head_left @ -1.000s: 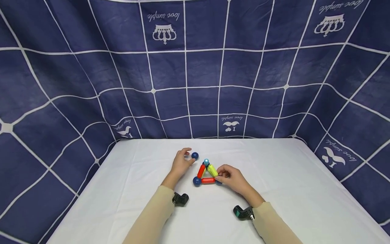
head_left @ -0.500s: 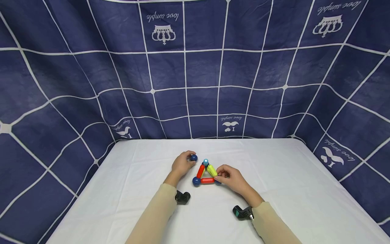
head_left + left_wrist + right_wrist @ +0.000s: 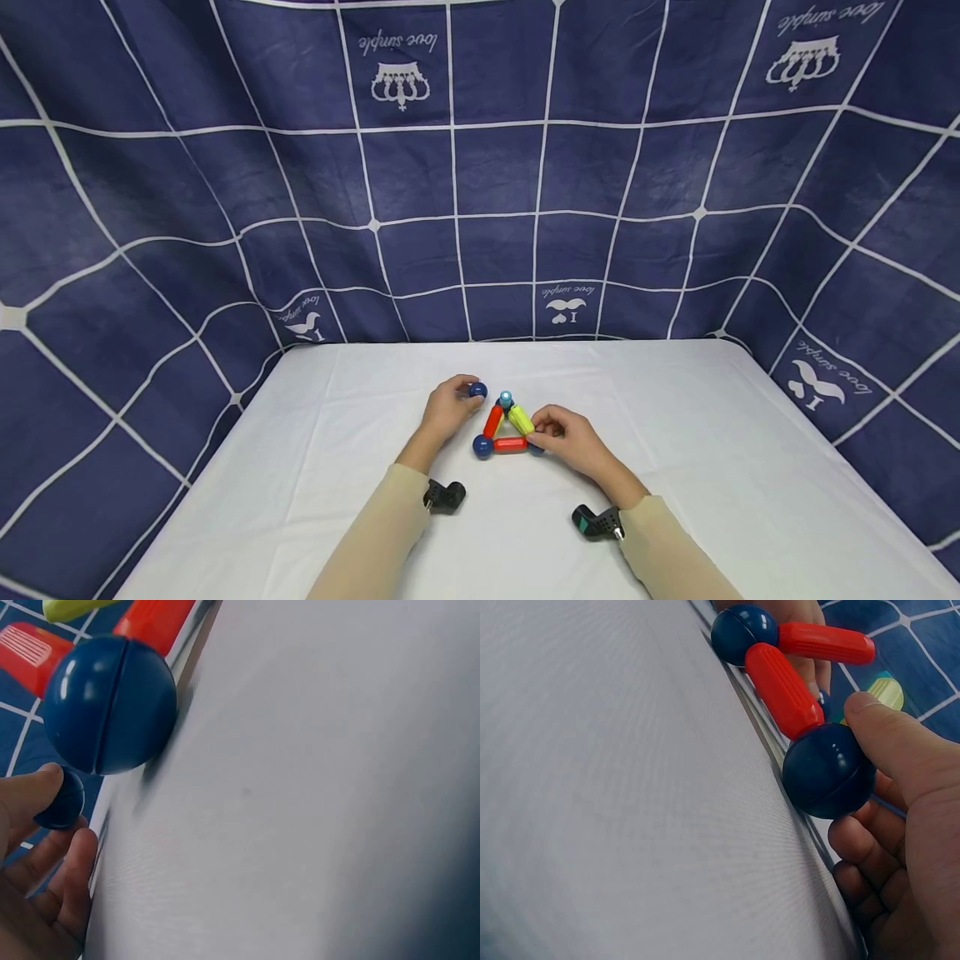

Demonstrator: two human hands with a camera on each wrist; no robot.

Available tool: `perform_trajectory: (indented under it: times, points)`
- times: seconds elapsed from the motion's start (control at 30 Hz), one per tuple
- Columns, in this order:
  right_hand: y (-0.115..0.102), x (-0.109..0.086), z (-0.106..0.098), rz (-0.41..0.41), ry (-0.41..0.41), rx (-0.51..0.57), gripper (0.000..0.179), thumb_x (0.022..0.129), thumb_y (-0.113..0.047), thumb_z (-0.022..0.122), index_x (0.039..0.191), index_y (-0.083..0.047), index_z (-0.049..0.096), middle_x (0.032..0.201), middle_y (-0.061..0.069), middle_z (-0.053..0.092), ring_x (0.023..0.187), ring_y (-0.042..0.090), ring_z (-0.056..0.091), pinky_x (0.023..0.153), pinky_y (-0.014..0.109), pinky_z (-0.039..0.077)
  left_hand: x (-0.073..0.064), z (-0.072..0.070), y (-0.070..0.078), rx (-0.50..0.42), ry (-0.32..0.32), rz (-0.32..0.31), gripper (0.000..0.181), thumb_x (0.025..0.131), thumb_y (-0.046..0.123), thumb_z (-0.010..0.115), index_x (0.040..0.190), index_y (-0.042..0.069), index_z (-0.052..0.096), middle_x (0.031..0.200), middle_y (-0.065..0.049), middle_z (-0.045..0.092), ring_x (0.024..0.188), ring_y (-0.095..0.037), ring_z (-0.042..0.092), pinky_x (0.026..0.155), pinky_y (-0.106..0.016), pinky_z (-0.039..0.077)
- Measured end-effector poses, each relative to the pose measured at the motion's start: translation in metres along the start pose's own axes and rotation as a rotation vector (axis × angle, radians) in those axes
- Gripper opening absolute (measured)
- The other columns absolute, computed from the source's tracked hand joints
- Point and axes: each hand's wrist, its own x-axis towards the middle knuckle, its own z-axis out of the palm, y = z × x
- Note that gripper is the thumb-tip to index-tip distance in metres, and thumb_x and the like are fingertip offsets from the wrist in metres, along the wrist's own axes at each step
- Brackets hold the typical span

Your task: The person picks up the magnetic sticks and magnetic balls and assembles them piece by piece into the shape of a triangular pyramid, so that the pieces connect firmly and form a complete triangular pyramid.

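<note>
My left hand (image 3: 447,408) pinches a loose dark blue ball (image 3: 477,390) between thumb and fingers, left of a triangular magnetic-rod frame. In the left wrist view that ball (image 3: 66,801) is partly covered by the thumb. The frame has a red rod (image 3: 492,421) on the left, another red rod (image 3: 511,445) along the front, and a yellow-green rod (image 3: 521,419) on the right. A blue ball (image 3: 483,447) forms its left corner. My right hand (image 3: 570,437) pinches the yellow-green rod's lower end, beside the right corner ball (image 3: 829,771). A light blue piece (image 3: 506,399) tops the peak.
Everything lies on a white-covered table (image 3: 637,392). A dark blue curtain (image 3: 495,175) with white grid lines stands behind and at both sides. Black wrist cameras are worn on the left wrist (image 3: 446,497) and right wrist (image 3: 596,522).
My left hand has gone from spread fingers beside the loose blue ball to pinching it, and the ball has shifted slightly toward me. The right hand keeps its hold on the frame.
</note>
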Motion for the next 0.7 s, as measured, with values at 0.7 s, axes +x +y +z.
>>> perform_trajectory:
  times: [0.7]
  points:
    - [-0.001, 0.001, -0.001, -0.008, 0.0, -0.02, 0.018, 0.086, -0.024, 0.079, 0.099, -0.018, 0.068, 0.085, -0.004, 0.062, 0.077, 0.01, 0.054, 0.069, 0.021, 0.047, -0.028, -0.007, 0.035, -0.355, -0.094, 0.066, 0.037, 0.094, 0.03, 0.07, 0.128, 0.02, 0.064, 0.124, -0.007, 0.063, 0.092, -0.034, 0.067, 0.072, -0.04, 0.057]
